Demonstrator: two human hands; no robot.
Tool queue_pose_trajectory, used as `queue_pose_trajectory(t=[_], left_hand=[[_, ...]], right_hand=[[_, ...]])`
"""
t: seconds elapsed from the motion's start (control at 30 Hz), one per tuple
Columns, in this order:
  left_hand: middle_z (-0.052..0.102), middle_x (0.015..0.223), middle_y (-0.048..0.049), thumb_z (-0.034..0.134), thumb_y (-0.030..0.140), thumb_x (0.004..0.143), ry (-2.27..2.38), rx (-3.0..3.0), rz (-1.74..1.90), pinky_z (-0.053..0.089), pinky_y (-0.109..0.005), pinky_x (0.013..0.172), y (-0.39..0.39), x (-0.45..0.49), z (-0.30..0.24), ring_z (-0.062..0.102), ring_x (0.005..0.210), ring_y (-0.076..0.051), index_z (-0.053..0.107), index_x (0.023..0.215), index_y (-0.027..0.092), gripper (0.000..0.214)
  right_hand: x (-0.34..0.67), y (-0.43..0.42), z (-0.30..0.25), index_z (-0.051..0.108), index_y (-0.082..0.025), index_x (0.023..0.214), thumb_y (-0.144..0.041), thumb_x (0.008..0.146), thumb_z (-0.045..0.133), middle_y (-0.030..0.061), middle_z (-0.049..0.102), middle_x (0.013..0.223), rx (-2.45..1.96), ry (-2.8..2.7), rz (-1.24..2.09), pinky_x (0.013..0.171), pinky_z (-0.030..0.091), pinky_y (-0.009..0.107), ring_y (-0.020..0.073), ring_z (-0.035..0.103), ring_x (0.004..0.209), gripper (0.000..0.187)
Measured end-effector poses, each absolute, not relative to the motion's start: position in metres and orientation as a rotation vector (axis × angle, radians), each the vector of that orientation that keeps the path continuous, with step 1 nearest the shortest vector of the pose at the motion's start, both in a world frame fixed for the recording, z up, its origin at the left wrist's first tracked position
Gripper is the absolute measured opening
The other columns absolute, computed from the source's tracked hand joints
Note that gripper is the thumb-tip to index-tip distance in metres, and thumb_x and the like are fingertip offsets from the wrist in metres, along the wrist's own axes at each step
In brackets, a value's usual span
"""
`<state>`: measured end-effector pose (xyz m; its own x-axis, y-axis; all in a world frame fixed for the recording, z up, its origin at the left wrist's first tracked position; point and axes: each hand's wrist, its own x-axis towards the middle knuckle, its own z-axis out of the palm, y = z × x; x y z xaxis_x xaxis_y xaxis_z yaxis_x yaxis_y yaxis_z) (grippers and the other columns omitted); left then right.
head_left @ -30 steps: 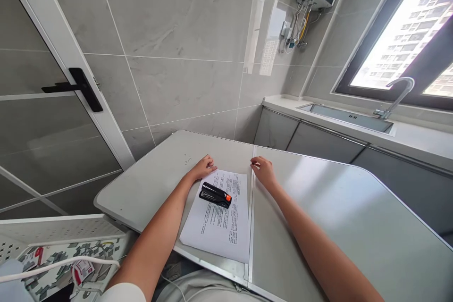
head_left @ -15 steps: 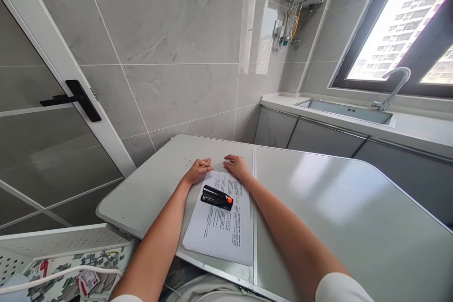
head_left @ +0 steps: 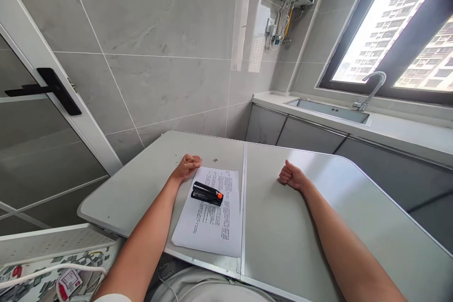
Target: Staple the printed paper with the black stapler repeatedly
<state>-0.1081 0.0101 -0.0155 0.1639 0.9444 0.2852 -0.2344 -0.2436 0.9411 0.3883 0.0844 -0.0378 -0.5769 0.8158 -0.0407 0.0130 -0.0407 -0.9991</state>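
A printed sheet of paper (head_left: 212, 219) lies on the grey folding table (head_left: 300, 226), just left of the table's centre seam. A black stapler with an orange tip (head_left: 206, 193) rests on the upper part of the sheet. My left hand (head_left: 187, 165) is curled in a loose fist at the sheet's far left corner, touching the table. My right hand (head_left: 292, 176) is closed in a fist on the right half of the table, away from the paper; nothing shows in it. A few tiny staples (head_left: 214, 160) lie beyond the sheet.
A tiled wall rises behind the table. A door with a black handle (head_left: 53, 89) stands at left. A counter with sink and tap (head_left: 366, 96) runs along the right under a window. A white perforated rack (head_left: 53, 255) with cables sits at lower left.
My right hand has left the top edge of the paper and moved right onto the other half of the table, closing into a fist. The left hand stayed at the paper's corner.
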Motion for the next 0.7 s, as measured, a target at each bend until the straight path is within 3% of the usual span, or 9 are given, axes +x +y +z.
queue_pose_trajectory(t=[0.23,0.7], left_hand=[[0.016,0.061,0.0082,0.086,0.022,0.065,0.916,1.249,1.129,0.006,-0.018,0.039,0.007,-0.105,-0.015,0.012,0.047,-0.002,0.007,0.064,0.021,0.079],[0.012,0.054,0.0115,0.086,0.023,0.066,0.853,1.139,0.983,0.009,-0.014,0.034,0.012,-0.109,-0.019,0.011,0.039,0.0,0.01,0.062,0.024,0.076]], right_hand=[[0.392,0.101,-0.048,0.01,-0.025,0.057,-0.058,0.083,0.068,-0.0114,0.005,0.047,-0.837,-1.519,1.922,0.037,0.015,0.021,0.0054,0.007,0.042,0.072],[0.404,0.109,-0.051,0.017,-0.025,0.06,-0.05,0.093,0.068,-0.0128,0.015,0.054,-0.772,-1.484,2.258,0.033,0.014,0.012,0.0017,0.007,0.044,0.065]])
